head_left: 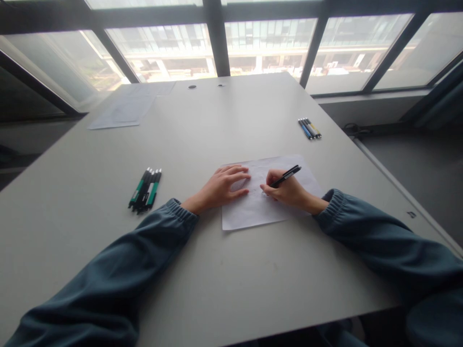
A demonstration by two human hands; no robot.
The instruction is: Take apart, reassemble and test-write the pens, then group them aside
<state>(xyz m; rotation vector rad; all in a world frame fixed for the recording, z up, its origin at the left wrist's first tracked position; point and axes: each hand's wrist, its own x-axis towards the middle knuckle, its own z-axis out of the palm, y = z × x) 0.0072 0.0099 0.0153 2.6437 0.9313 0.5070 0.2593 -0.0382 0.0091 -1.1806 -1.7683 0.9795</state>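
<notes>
A white sheet of paper [249, 214] lies on the table in front of me, with faint marks near its middle. My left hand [226, 185] rests flat on the sheet's left part, fingers spread and holding nothing. My right hand [285, 190] is closed around a black pen [287, 175], whose tip points down at the paper between the two hands. The pen's upper end sticks out up and to the right. Left of my left hand lies a bundle of several green and black pens [145, 190].
The white table [217, 130] reaches to the windows. Several more pens [309, 128] lie side by side at its right. Loose papers [123, 108] lie at the far left. Two small round fittings sit near the far edge. A dark cable is on the floor at right.
</notes>
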